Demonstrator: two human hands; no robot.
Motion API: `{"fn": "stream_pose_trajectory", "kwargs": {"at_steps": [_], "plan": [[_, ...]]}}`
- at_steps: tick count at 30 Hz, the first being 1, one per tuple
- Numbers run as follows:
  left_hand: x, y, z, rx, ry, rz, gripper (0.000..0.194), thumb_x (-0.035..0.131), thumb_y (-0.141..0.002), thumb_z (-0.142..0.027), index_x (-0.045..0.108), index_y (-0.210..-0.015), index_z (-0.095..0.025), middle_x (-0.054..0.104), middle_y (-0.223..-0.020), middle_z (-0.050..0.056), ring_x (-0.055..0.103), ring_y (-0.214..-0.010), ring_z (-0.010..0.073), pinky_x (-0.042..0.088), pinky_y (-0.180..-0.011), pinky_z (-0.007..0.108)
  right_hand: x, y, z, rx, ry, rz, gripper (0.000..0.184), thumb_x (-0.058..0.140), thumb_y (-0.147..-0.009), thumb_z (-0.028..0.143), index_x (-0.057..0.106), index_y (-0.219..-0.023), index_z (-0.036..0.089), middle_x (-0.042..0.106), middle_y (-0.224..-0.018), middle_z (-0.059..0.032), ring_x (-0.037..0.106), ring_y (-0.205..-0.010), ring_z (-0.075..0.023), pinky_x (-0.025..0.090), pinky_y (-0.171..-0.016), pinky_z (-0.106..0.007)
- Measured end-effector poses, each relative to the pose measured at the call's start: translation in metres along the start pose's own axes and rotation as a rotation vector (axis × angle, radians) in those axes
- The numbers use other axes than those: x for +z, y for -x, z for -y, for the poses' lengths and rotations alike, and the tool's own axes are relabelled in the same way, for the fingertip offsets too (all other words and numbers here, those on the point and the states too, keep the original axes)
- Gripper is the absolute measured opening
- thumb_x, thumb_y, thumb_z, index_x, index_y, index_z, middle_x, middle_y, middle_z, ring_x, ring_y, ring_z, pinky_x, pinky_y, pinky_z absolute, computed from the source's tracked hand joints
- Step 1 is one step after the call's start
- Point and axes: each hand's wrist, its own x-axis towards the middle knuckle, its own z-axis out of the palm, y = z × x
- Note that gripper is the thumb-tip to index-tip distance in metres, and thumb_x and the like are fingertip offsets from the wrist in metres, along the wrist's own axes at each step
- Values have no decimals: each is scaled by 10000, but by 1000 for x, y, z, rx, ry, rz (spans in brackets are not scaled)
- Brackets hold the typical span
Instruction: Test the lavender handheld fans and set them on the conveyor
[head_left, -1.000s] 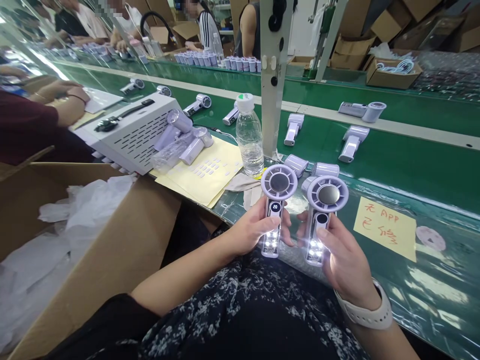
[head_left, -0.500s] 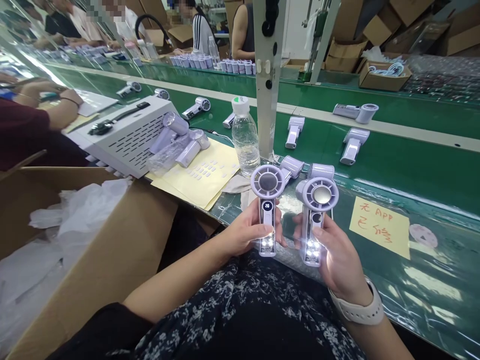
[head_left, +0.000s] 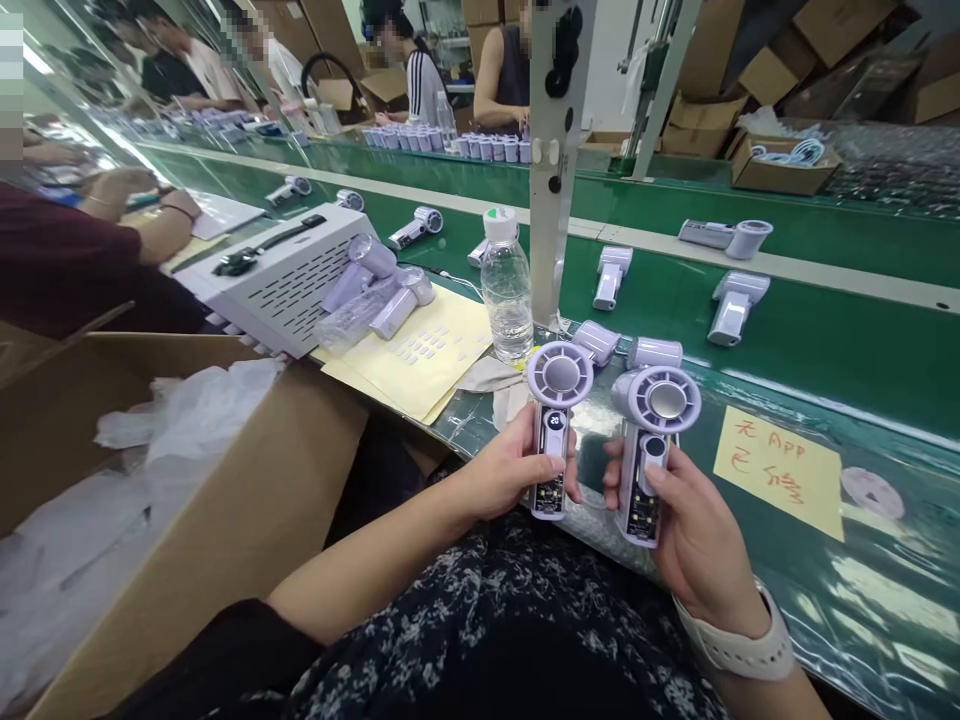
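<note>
My left hand (head_left: 514,465) is wrapped round the handle of a lilac handheld fan (head_left: 551,425), its thumb lying on the front by the button. A small round display on that fan reads 20. In my right hand (head_left: 694,510) is a second lilac handheld fan (head_left: 658,445), also upright, with my thumb on its front panel; its round display is dark. Circuit parts show through the clear lower fronts of both handles. Just behind them, two more lilac fans (head_left: 655,353) lie at the bench edge, partly hidden.
A water bottle (head_left: 508,290) stands beside a metal post (head_left: 553,170). Yellow sheets (head_left: 427,385) with small pale pieces lie left, near a white vented box (head_left: 289,290). Several fans rest on the green belt (head_left: 660,270). A handwritten note (head_left: 780,470) is at right, a carton (head_left: 300,480) at lower left.
The bright lights in the lower handles of both fans have gone out. Both hands and fans now appear slightly further right in the view, along with the whole scene.
</note>
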Motion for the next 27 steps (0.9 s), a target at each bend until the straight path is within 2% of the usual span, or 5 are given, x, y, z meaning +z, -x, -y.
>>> {"fn": "stream_pose_trajectory", "kwargs": {"at_steps": [9,14,17,23,27], "plan": [[1,2,-2,-15,-79,-87,569,864,-752,-396,448,-1091,-209,621,-1033,3,712,-710,154,575,-673,310,0,2,-3,11,-32,22,381,793,-810,540,748,-933,182,720,-730,-39,620,-541,-138,525,-521,-240],[10,5,-7,-42,-69,-143,607,664,-862,-679,371,-1172,-249,714,-977,26,709,-593,161,559,-535,279,-1,4,-7,47,-149,61,542,695,-833,711,781,-929,184,781,-869,-87,701,-646,-173,608,-619,-279],[17,7,-10,-40,-38,-134,517,559,-927,-685,376,-1159,-261,738,-936,18,714,-581,172,562,-523,283,0,8,-4,61,-220,37,441,784,-804,619,811,-1016,234,813,-989,-91,766,-826,-240,654,-749,-348],[25,12,-16,1,32,-43,526,624,-910,-648,362,-1158,-265,745,-898,17,752,-677,208,598,-632,325,8,17,9,7,-292,236,300,736,-888,517,829,-917,233,822,-908,-103,775,-722,-254,662,-707,-378],[26,12,-14,-15,47,-45,533,606,-910,-667,372,-1158,-258,737,-871,10,745,-640,201,571,-574,290,7,19,10,0,-247,230,372,734,-874,562,828,-932,207,811,-850,-117,760,-696,-258,646,-668,-364]]}}
